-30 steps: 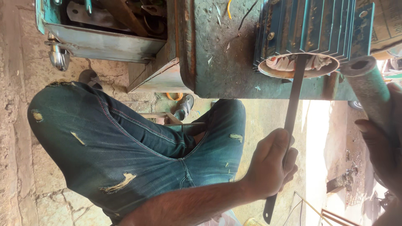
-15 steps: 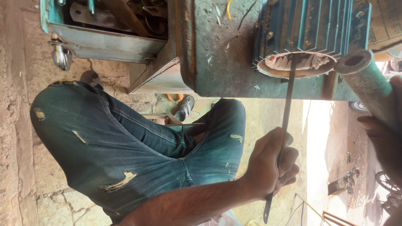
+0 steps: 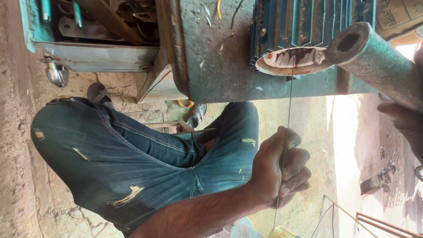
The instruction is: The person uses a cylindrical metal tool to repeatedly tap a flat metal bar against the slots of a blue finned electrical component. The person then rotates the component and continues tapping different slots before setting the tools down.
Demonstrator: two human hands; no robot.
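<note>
A hand (image 3: 280,169) is showing at about 5 o'clock in the view, with the arm coming in from 6 o'clock. Which hand is whose own left or right is hard to say; going by where they sit in the picture, this is the left one. Its grip is closing tight around a thin flat strip (image 3: 287,132) — the fingers are curling over it and the thumb is pressing on top.

The strip is running straight from the fist toward 12 o'clock. Its far end is reaching into the round opening (image 3: 296,60) of a blue ribbed motor (image 3: 308,22), where white and red paper bits are showing. The other end is sticking out under the fist toward 6 o'clock.

At 3 o'clock the right hand (image 3: 407,128) is lying along a thick green pipe (image 3: 374,57). The pipe's open end is sitting just beside the motor opening, at about 1 o'clock. This hand is mostly cut off by the edge — I cannot tell how its grip is set.

The motor is resting against a rusty green metal desk (image 3: 211,66). At 11 o'clock an open drawer (image 3: 92,48) is holding tools. A knee in torn blue jeans (image 3: 132,167) is filling the space from 7 to 9 o'clock.
</note>
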